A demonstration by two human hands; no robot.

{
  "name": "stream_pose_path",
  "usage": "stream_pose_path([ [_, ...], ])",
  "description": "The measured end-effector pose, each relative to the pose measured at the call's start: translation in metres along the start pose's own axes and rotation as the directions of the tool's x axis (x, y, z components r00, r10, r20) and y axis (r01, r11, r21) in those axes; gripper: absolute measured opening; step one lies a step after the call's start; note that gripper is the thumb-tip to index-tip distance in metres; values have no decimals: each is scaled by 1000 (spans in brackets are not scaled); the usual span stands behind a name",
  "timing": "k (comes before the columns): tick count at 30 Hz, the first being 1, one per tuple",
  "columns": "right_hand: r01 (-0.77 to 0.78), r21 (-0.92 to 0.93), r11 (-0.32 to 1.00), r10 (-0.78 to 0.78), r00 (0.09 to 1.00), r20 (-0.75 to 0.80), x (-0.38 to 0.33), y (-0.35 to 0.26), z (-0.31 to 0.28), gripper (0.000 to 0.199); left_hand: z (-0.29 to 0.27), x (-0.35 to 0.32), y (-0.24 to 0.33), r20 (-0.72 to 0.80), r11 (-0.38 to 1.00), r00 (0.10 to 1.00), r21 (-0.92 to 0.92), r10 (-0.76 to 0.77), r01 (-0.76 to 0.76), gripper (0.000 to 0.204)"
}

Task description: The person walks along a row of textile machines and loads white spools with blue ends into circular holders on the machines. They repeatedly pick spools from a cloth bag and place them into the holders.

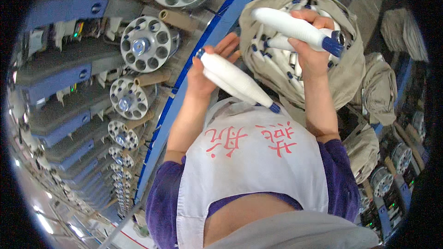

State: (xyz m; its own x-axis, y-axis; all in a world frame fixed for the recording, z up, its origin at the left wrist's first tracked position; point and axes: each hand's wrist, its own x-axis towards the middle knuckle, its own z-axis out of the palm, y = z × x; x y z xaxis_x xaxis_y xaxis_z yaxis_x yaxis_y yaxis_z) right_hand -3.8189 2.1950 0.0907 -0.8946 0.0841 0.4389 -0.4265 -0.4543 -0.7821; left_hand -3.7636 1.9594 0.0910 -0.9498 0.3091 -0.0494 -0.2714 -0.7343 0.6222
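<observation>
The left hand (200, 81), fingers spread, thumb-holds yarn bobbins (240, 81); the right hand (314, 59) pinches more, above the cloth sack (345, 81); likely gathering; next needs careful holding.

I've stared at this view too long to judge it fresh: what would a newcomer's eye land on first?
Probably the blue-tipped white yarn bobbins in the left hand and the right hand, near the upper middle. Behind the right hand gapes a beige cloth sack holding many more. Then the row of round, holed discs along the left side.
</observation>
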Motion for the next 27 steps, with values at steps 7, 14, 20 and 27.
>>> stream_pose_path([
  [7,-49,94,994,-18,799,601,-21,4,91,21,-14,-32,40,-16,878,902,-222,432,-425,36],
  [14,-534,145,833,520,845,124,23,37,140,59,-81,-99,139,40,902,901,3,431,-432,37],
  [20,-107,-720,686,593,655,468,-7,109,296,47,-121,-95,176,-241,942,942,294,236,-161,37],
  [27,-789,-526,318,925,138,353,-35,107,233,26,-162,-107,210,-548,957,814,-79,194,-280,33],
])
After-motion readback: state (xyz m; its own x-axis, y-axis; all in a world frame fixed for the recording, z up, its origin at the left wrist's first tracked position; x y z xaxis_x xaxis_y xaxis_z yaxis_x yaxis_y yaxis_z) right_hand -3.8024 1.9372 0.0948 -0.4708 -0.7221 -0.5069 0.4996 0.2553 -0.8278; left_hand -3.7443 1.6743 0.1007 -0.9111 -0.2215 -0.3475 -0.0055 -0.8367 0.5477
